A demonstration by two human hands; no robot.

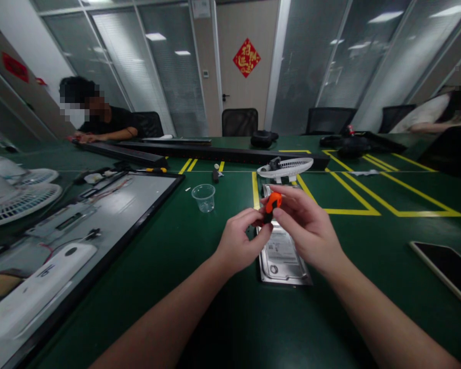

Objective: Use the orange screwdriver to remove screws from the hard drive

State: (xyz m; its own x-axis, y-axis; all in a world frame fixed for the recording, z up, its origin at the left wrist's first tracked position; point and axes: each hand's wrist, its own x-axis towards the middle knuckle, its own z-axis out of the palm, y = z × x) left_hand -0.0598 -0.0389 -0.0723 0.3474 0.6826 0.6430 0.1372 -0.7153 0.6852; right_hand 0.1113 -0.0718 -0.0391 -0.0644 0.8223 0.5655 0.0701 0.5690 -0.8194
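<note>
Both hands meet in front of me, over a silver hard drive (282, 256) lying flat on the green table. Between them is a short orange-and-black tool (273, 202) that looks like a screwdriver, its orange end up. My right hand (311, 225) is closed on the orange part with thumb and fingers. Pinched at the dark lower end, my left hand (240, 238) is closed too. The tool's tip is hidden by the fingers. The hands cover the upper middle of the drive.
A clear plastic cup (204, 198) stands left of the hands. Behind the drive is a white fan grille (286, 168). A large opened panel (100, 225) bearing a white power strip (42, 287) fills the left. A phone (451, 269) lies right. Two people sit at the far sides.
</note>
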